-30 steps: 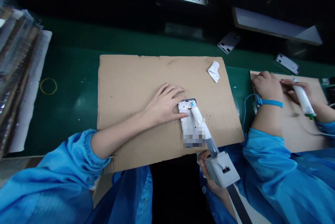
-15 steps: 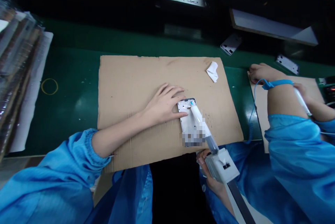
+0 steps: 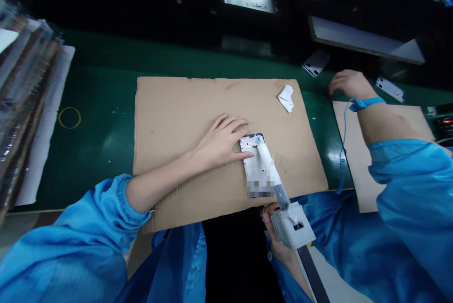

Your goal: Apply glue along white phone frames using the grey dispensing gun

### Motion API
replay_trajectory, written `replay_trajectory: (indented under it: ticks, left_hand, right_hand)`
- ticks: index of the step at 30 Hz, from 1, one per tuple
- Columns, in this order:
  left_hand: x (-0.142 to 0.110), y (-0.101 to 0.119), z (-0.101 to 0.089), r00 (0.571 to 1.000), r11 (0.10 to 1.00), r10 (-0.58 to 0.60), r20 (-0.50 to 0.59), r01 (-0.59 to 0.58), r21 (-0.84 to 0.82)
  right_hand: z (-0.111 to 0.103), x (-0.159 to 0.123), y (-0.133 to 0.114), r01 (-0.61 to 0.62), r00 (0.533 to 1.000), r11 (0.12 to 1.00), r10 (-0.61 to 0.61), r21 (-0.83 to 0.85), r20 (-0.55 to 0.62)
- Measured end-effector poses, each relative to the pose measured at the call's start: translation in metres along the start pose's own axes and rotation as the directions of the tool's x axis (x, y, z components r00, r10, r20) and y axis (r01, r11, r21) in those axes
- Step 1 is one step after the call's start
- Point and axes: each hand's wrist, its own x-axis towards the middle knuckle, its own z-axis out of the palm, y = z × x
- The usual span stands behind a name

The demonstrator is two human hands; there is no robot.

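A pale phone frame (image 3: 250,161) lies flat on a cardboard sheet (image 3: 177,114), its lower part blurred out. My left hand (image 3: 225,140) rests at its upper left edge, fingers spread and thumb stretched over the frame's side. Below the cardboard's front edge, my right hand (image 3: 279,241) is wrapped round a glue gun (image 3: 293,225) with a grey-white body and a long dark rod. Its white, partly clear cartridge (image 3: 272,168) slants across the frame, with the blue tip (image 3: 259,140) near the frame's top. Much of my right hand is hidden behind the gun.
A crumpled white paper piece (image 3: 286,98) lies on the cardboard. Stacked wrapped sheets (image 3: 28,90) stand at left beside a yellow rubber band (image 3: 70,118). At right, a co-worker's hand (image 3: 350,83) with a blue wrist strap is near two phone frames (image 3: 316,63).
The glue gun's rear and my right hand have swung slightly left; the tip stays near the frame's top. My left hand keeps its place. The co-worker's hand has moved up and left.
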Motion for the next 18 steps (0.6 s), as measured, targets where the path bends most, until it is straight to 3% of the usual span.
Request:
replay_trajectory:
  ticks: [3,5,9,12,18]
  left_hand:
    - [0.000,0.000,0.001,1.000,1.000,0.001,-0.007,-0.001,-0.001]
    - [0.000,0.000,0.001,1.000,1.000,-0.002,-0.005,0.002,-0.003]
    - [0.000,0.000,0.000,1.000,1.000,-0.005,0.000,0.005,0.000]
    - [0.000,0.000,0.000,1.000,1.000,-0.005,-0.006,0.005,0.002]
    - [-0.001,0.001,0.000,1.000,1.000,-0.012,-0.005,0.012,-0.008]
  right_hand:
    - [-0.004,0.024,-0.012,0.005,0.992,0.999,-0.010,-0.045,-0.123]
    - [-0.006,0.039,-0.024,0.033,0.988,0.996,-0.044,-0.079,-0.146]
    - [-0.012,0.061,-0.050,0.069,0.997,0.986,-0.075,-0.150,-0.034]
    - [-0.015,0.068,-0.063,-0.016,1.000,0.981,0.020,-0.192,0.020]
    - [-0.020,0.073,-0.062,-0.105,0.994,0.967,0.109,-0.232,0.007]
